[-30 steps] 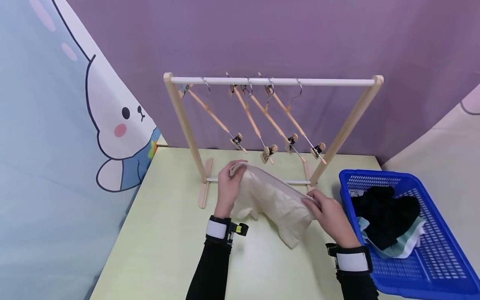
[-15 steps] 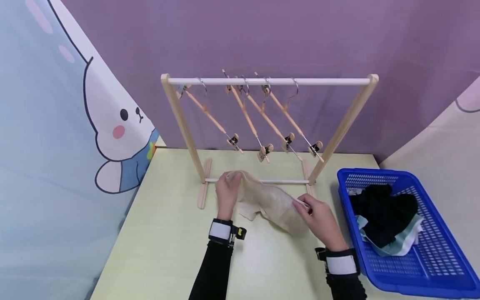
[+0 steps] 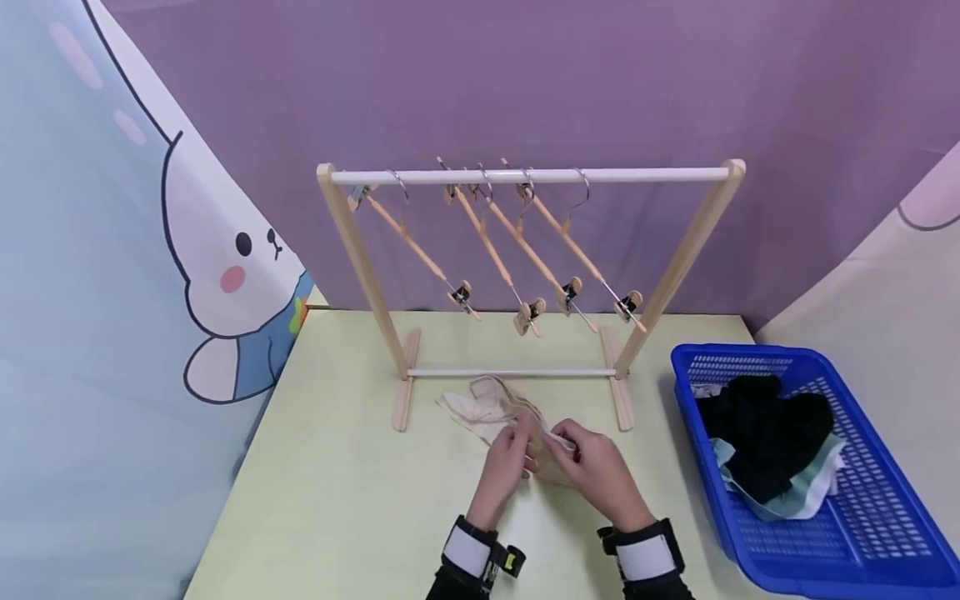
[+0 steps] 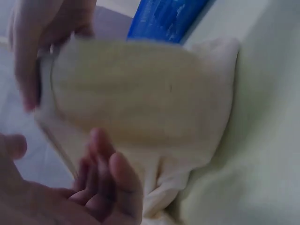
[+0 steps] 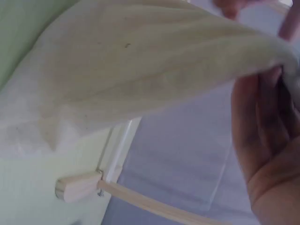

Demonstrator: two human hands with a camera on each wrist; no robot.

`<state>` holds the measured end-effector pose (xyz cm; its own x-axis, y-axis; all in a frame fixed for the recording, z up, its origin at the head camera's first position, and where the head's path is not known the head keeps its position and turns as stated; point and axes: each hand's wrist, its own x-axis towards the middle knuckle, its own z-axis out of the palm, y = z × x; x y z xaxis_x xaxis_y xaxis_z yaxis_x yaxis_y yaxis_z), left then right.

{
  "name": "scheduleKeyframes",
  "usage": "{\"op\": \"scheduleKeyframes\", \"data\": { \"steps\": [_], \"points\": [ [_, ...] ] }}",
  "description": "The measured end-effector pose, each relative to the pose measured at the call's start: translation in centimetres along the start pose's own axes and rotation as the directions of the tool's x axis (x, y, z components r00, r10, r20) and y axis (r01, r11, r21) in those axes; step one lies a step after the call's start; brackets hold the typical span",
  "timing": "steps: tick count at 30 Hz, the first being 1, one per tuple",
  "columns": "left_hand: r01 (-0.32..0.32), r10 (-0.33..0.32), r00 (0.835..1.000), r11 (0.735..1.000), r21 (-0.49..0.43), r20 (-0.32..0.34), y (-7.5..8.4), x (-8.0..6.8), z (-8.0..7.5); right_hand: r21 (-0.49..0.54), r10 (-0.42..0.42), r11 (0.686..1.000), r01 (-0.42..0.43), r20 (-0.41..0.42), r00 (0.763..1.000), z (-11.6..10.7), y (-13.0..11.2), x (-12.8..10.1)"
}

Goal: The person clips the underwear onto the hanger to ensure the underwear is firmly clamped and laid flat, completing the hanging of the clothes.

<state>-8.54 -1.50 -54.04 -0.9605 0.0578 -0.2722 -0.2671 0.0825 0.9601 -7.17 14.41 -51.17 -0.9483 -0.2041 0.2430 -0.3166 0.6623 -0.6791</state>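
Note:
A cream cloth garment [image 3: 480, 404] with a banded edge lies crumpled across the tabletop, its far left part spread flat near the rack. My right hand [image 3: 600, 471] pinches the banded edge at the garment's right end; the right wrist view shows fingers [image 5: 246, 122] tucked under the cloth there. Close beside it is my left hand [image 3: 506, 467], in front of the fabric. In the left wrist view, thumb and bent fingers [image 4: 124, 178] of that hand stand apart with no cloth between them. Part of the garment is hidden behind both hands.
Behind the garment stands a wooden rack [image 3: 525, 177] with a white rail. Several clip hangers [image 3: 483, 237] hang from it. At right, a blue plastic basket [image 3: 885, 500] holds black cloth [image 3: 765, 429] and green-and-white cloth [image 3: 802, 492]. A purple backdrop [image 3: 525, 75] rises behind.
The garment has been lowered from in front of the rack toward the table. My left hand has let go of its left end and moved right, close to the right hand, which shifted left and nearer.

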Motion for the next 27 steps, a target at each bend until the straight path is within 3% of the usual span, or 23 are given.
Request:
{"op": "scheduleKeyframes", "data": {
  "steps": [4,11,15,19,22,24,27],
  "points": [
    [0.006,-0.005,0.997,1.000,-0.006,0.074,-0.2,-0.2,0.2,0.027,-0.022,0.999,0.019,0.099,0.995,1.1,-0.3,0.0],
    [-0.043,0.039,0.998,0.993,0.111,0.045,-0.2,-0.3,-0.3,0.071,-0.084,0.995,0.067,0.263,0.961,1.8,0.3,-0.3],
    [-0.104,0.095,0.994,0.979,0.173,0.062,-1.0,-0.1,-0.9,0.120,-0.103,0.991,0.065,0.339,0.935,1.8,0.7,-0.2],
    [-0.213,0.195,0.977,0.911,0.354,0.087,-1.9,0.0,-1.8,0.110,-0.098,0.992,0.065,0.329,0.939,1.4,1.0,-0.3],
    [-0.285,0.236,0.957,0.865,0.412,0.165,-2.0,-0.2,-2.7,0.080,-0.094,0.994,0.074,0.277,0.956,1.0,1.2,-0.3],
    [-0.297,0.223,0.945,0.893,0.339,0.241,-1.9,-0.5,-3.3,0.042,-0.112,0.994,0.105,0.242,0.964,0.9,1.3,-0.3],
    [-0.257,0.173,0.922,0.943,0.212,0.346,-1.8,-1.1,-4.2,-0.023,-0.158,0.986,0.166,0.205,0.966,1.2,1.4,-0.3]
  ]
}}
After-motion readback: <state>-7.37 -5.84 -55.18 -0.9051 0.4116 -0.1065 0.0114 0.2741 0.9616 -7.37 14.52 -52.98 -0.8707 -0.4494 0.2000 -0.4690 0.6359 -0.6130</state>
